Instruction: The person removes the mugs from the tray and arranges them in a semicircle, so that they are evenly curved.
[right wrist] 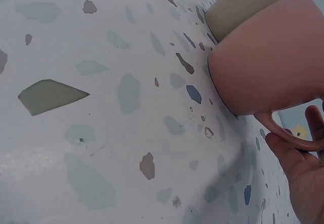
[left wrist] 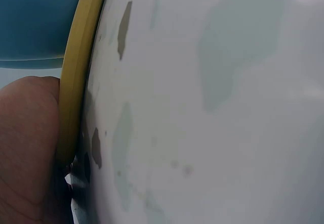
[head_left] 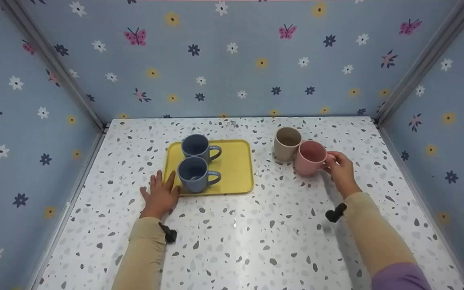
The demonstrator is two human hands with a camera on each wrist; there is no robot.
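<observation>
My right hand (head_left: 341,172) grips the handle of a pink mug (head_left: 311,158), which is upright beside a beige cup (head_left: 286,144) at the right of the table. In the right wrist view the fingers (right wrist: 291,158) curl at the handle of the pink mug (right wrist: 268,57). With fingers spread, my left hand (head_left: 160,196) lies at the near left corner of a yellow tray (head_left: 236,171), its thumb side against the tray's rim (left wrist: 76,82). On the tray's left half stand two blue mugs, one nearer (head_left: 193,177) and one behind it (head_left: 195,146), handles pointing right.
The white speckled table (head_left: 232,233) is bounded at the back by a flowered wall (head_left: 232,60), with matching walls at left and right. Grey metal posts (head_left: 54,60) stand in the corners. A small black device (head_left: 336,212) sits at each wrist.
</observation>
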